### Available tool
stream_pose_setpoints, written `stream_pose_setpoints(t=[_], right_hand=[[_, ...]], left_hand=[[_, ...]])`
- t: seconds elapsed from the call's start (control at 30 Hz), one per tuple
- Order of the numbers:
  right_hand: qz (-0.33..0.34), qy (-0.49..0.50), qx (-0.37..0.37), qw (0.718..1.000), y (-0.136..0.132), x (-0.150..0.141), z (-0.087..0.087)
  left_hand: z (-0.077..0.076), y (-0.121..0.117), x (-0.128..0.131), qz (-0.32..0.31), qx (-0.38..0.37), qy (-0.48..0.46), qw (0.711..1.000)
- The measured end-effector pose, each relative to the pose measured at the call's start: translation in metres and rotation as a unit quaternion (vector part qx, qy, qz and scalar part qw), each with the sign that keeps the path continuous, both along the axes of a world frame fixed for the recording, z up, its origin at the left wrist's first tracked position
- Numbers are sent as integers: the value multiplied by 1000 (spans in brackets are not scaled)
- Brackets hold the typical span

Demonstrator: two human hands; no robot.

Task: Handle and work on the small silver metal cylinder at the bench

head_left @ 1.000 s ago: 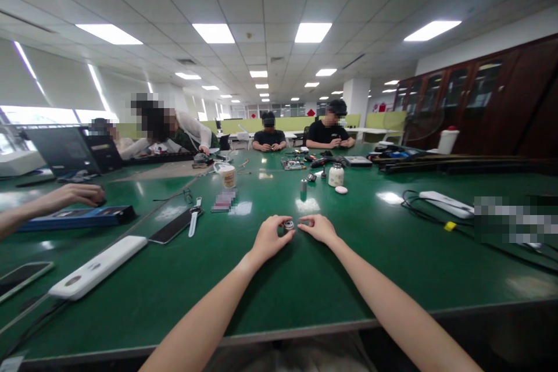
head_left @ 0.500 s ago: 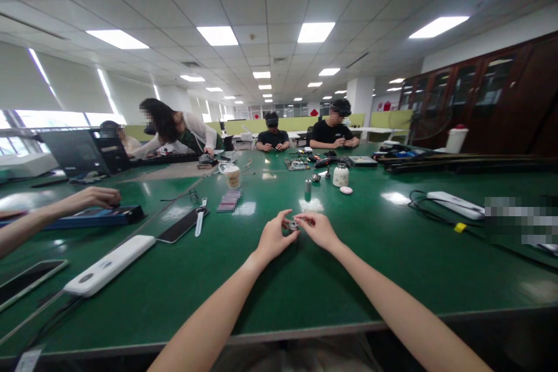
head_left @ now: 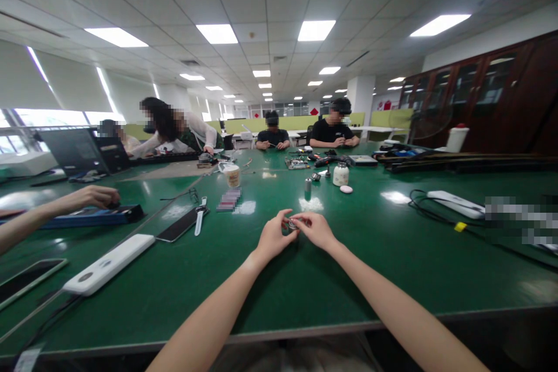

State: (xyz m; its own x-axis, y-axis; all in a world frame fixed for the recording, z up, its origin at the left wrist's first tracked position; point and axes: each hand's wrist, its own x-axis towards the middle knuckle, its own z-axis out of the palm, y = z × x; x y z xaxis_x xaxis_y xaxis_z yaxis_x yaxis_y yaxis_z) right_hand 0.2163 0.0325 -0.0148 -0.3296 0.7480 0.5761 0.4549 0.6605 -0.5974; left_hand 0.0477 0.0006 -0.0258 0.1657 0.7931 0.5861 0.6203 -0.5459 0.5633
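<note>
1. Gripping a small, round, silver-grey metal part (head_left: 292, 224) in the left hand (head_left: 276, 237), with thumb and fingers curled around its left side.
2. Meeting the same part from its right with the right hand (head_left: 319, 231), fingertips drawn close together at the top; cannot tell whether pinching the rim, holding a smaller piece or merely touching.
3. Placed well to the left of, and nearer than, a round-bodied, cream-white jar (head_left: 340, 175), over a glossy green table (head_left: 370, 256); cannot tell whether lifted or resting there.
4. Likely to handle as stiff, compact and dense for its size, yet light enough for fingertips; perhaps slippery where smooth, and hardly fragile. Best taken by opposite points on the outer side wall, leaving the upper face free.
5. Dull and metallic in shine, apparently ringed on top, but mostly covered by fingers; too small for finer detail.
6. Left of the jar, note a smooth, upright, grey metal cylinder (head_left: 308, 188); just in front of it, a flat, pale pink disc (head_left: 346, 189).
7. Farther left of the jar, note a white, tapered cup with brown print (head_left: 232, 177); beyond that and nearer, a thin, black, glossy slab (head_left: 181, 226) and a white-strapped watch (head_left: 199, 222) by its edge.
</note>
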Motion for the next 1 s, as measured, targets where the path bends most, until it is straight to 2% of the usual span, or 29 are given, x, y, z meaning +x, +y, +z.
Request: stream_pose_setpoints(t=[0.1,0.23,0.33,0.43,0.5,0.8,1.0], right_hand=[[24,26,-24,999,1,-1,-2],[68,94,-105,988,4,-4,-3],[6,128,-134,983,6,-3,-2],[-83,152,-121,977,7,3,1],[-99,154,-107,977,6,7,3],[-73,116,-90,986,2,4,2],[-63,123,-83,987,2,5,2]], left_hand=[[1,0,0,-1,0,-2,1000],[2,0,1,-2,-3,-2,1000],[2,-1,1,7,-5,7,1000],[2,-1,0,10,-10,5,1000],[2,-1,0,8,-11,1,1000],[5,-4,3,-7,19,10,1000],[8,-1,6,42,18,-14,999]])
